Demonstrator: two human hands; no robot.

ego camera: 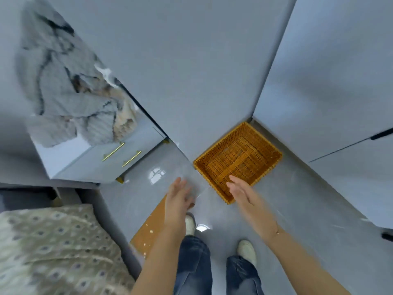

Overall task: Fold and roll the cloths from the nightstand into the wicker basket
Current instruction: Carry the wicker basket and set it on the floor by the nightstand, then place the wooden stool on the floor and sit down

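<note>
Two hands, left (177, 195) and right (238, 191), blurred, empty; cloths (70, 99) smeared.

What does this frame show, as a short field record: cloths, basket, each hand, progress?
cloths: grey pile of cloths heaped on the white nightstand
basket: wicker basket on the floor in the corner, nothing in it
left hand: left hand open, holding nothing
right hand: right hand open, over the basket's near edge
progress: no cloth folded or in the basket yet
</note>
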